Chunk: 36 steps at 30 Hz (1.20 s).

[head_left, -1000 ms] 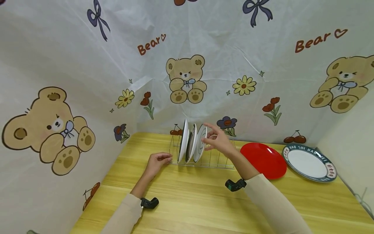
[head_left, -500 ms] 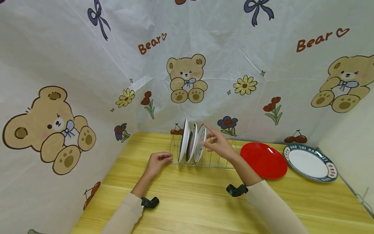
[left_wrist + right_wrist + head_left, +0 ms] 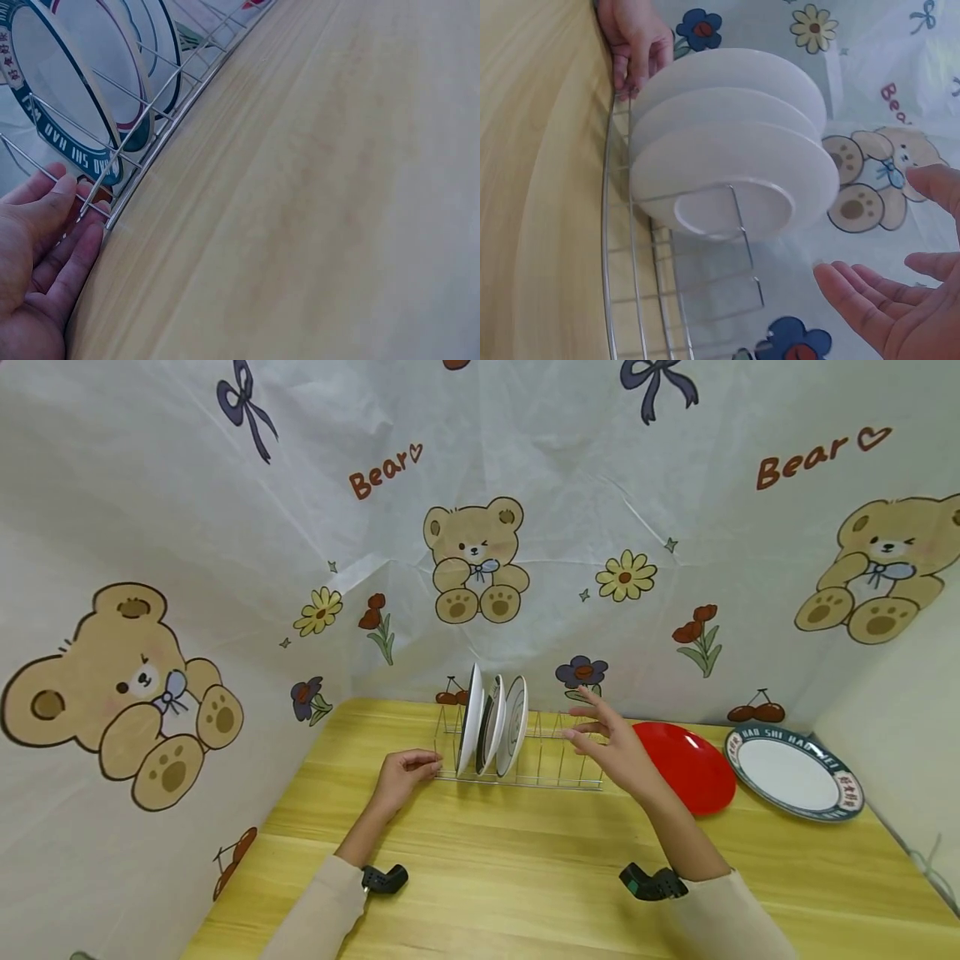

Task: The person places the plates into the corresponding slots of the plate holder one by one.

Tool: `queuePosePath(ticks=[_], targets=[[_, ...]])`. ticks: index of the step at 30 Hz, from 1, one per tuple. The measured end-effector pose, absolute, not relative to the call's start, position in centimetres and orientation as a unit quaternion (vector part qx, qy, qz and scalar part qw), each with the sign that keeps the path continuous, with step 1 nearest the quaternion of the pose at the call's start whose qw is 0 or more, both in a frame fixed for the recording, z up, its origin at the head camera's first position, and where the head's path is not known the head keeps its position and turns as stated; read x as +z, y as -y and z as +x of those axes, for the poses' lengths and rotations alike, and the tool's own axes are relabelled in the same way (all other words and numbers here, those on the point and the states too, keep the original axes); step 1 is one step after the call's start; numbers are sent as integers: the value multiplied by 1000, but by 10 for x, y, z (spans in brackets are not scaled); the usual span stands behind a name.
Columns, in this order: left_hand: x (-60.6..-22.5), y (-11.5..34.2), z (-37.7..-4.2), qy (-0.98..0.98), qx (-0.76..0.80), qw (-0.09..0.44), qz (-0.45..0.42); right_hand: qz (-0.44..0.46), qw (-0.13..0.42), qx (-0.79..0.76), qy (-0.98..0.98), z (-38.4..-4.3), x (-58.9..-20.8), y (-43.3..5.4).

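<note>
Three plates stand on edge in the left part of a wire dish rack (image 3: 555, 787): a left plate (image 3: 470, 722), a middle plate (image 3: 492, 727) and a right plate (image 3: 514, 727). In the left wrist view the nearest plate (image 3: 75, 157) shows a dark green lettered rim. My left hand (image 3: 401, 778) pinches the wire at the rack's left end, thumb and fingers about it. Over the rack's right part, apart from the plates, my right hand (image 3: 617, 747) holds nothing, its fingers spread. The right wrist view shows the plates' white backs (image 3: 735, 165) leaning together.
A red plate (image 3: 690, 768) lies on the wooden table (image 3: 487, 877) right of the rack. Beyond it lies a white oval plate (image 3: 795, 772) with a dark green lettered rim. A bear-print cloth (image 3: 555, 527) hangs behind the rack and along the left.
My right hand has let go of the right plate and moved right, away from it. The plate stays upright in the rack. The left hand has kept its place.
</note>
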<state>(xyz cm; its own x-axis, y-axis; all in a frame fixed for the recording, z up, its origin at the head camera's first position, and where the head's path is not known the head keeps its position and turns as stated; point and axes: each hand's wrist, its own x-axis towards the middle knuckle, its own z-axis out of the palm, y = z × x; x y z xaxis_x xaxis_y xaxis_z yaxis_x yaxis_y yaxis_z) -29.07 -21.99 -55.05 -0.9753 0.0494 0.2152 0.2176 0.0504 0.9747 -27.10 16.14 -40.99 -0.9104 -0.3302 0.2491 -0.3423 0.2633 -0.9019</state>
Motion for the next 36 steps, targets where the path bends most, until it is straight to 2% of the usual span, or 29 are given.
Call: queuePosePath(ticks=[12,26,36], targets=[[-552,219,-292,716,-689,57,-95,173,97,553,809,-251,-404,-228],[-552,219,-290,721,-686,57,-79,33,184,529,828,-252,-401,-323],[-552,222,-291,720,-688,50,-77,-84,191,600,772,-255,-414,-393]])
